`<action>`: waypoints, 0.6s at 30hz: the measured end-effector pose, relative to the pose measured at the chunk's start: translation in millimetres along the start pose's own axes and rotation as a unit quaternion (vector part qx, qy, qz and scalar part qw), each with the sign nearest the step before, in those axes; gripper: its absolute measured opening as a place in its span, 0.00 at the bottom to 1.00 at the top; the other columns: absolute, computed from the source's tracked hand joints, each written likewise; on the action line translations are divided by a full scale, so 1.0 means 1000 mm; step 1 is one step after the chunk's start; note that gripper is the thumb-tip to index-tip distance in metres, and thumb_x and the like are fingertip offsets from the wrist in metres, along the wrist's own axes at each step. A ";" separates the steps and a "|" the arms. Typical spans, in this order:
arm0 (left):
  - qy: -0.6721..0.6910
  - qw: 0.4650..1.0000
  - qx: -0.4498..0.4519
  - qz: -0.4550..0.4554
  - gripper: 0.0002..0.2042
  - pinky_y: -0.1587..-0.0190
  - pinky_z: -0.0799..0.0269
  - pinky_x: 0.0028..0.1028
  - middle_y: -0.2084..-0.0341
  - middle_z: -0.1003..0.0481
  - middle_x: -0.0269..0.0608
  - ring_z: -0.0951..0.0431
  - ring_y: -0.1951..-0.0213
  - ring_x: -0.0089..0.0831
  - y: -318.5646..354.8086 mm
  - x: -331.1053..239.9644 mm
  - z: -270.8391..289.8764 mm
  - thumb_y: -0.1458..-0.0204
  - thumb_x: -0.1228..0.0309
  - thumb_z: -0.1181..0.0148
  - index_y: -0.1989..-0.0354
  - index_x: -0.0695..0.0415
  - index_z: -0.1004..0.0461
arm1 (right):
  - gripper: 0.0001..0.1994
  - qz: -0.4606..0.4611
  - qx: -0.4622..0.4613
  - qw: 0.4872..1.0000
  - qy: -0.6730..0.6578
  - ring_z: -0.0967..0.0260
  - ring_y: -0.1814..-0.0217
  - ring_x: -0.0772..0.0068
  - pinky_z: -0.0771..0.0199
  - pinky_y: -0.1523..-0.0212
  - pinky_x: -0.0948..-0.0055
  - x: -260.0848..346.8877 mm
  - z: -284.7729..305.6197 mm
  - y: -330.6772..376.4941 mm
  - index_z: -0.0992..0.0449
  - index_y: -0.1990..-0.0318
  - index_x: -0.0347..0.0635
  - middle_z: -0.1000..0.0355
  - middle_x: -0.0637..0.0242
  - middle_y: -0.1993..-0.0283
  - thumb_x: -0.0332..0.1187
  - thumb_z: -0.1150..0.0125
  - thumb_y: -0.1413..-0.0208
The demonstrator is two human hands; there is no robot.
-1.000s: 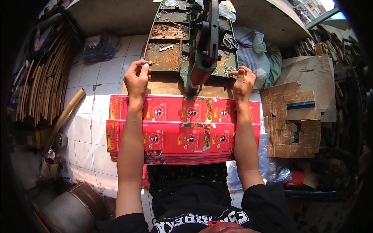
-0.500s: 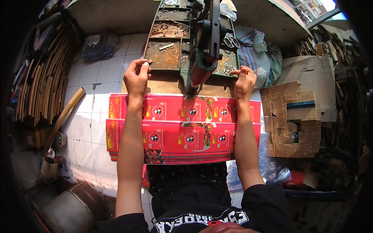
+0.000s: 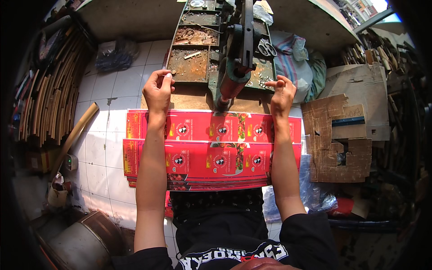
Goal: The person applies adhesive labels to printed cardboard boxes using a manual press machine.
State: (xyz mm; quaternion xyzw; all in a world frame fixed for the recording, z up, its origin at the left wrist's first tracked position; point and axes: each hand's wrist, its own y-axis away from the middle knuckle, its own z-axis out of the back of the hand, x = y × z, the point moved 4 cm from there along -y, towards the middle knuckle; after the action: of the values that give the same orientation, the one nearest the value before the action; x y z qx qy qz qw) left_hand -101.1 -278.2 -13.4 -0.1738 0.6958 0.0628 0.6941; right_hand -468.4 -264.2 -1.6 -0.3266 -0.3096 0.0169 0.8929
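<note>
At the trays, we were seemingly picking small parts. Our left hand and right hand had curled fingers; what they held, we could not tell. Red sheets lay before the press; a careful pinch was needed next.

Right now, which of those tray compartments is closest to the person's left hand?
The front left compartment, the rusty one with a pale stick; the others lie farther back or across the machine.

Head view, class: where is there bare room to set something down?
White tiled floor shows bare between the curved tan tube and the stacked red printed sheets. Crowded: the right side, with torn brown cardboard and crumpled clear plastic.
</note>
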 end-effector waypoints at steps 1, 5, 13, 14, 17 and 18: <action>0.000 1.000 0.000 0.000 0.08 0.69 0.27 0.19 0.73 0.23 0.37 0.25 0.72 0.19 0.000 0.000 0.000 0.42 0.74 0.42 0.58 0.64 0.24 | 0.33 0.010 0.010 1.000 -0.001 0.39 0.42 0.52 0.44 0.38 0.57 0.001 -0.001 0.000 0.14 0.71 0.50 0.29 0.56 0.48 0.56 0.67 0.31; -0.007 1.000 0.001 0.003 0.08 0.69 0.27 0.19 0.73 0.23 0.37 0.25 0.71 0.19 0.001 -0.002 0.000 0.42 0.74 0.42 0.58 0.64 0.24 | 0.33 0.029 0.051 0.998 0.004 0.41 0.40 0.51 0.47 0.36 0.56 0.003 -0.004 0.000 0.14 0.68 0.53 0.31 0.56 0.44 0.57 0.68 0.31; -0.002 1.000 -0.001 0.003 0.08 0.69 0.27 0.18 0.73 0.23 0.37 0.25 0.71 0.19 0.001 -0.001 -0.001 0.42 0.74 0.42 0.58 0.64 0.24 | 0.30 0.022 0.033 0.999 0.028 0.44 0.36 0.51 0.50 0.34 0.55 0.001 -0.004 0.000 0.16 0.58 0.57 0.35 0.55 0.40 0.58 0.68 0.31; -0.002 1.000 -0.001 0.004 0.08 0.69 0.27 0.18 0.73 0.23 0.37 0.25 0.71 0.19 0.001 -0.002 -0.001 0.42 0.74 0.42 0.58 0.64 0.24 | 0.30 0.018 0.020 0.999 0.035 0.45 0.36 0.51 0.51 0.34 0.55 0.000 -0.004 0.000 0.16 0.57 0.57 0.35 0.55 0.40 0.58 0.68 0.32; -0.002 1.000 0.002 -0.002 0.08 0.69 0.27 0.19 0.73 0.23 0.37 0.25 0.71 0.19 0.001 -0.001 0.000 0.42 0.74 0.42 0.58 0.64 0.24 | 0.30 0.007 0.031 0.999 0.043 0.46 0.34 0.51 0.53 0.33 0.53 -0.001 -0.005 0.001 0.17 0.56 0.57 0.37 0.55 0.38 0.59 0.69 0.32; 0.000 1.000 0.003 0.000 0.08 0.69 0.27 0.19 0.73 0.23 0.37 0.25 0.71 0.19 0.000 0.000 0.000 0.42 0.74 0.42 0.58 0.64 0.24 | 0.30 0.005 0.036 0.998 0.043 0.47 0.34 0.51 0.54 0.33 0.52 -0.002 -0.006 0.001 0.17 0.56 0.57 0.38 0.54 0.37 0.59 0.69 0.32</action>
State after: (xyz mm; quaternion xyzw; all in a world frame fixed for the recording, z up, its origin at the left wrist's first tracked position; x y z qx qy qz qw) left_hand -101.4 -277.9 -13.2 -0.1717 0.6957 0.0606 0.6948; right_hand -466.6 -267.4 -6.5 -0.2963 -0.2683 0.0186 0.9164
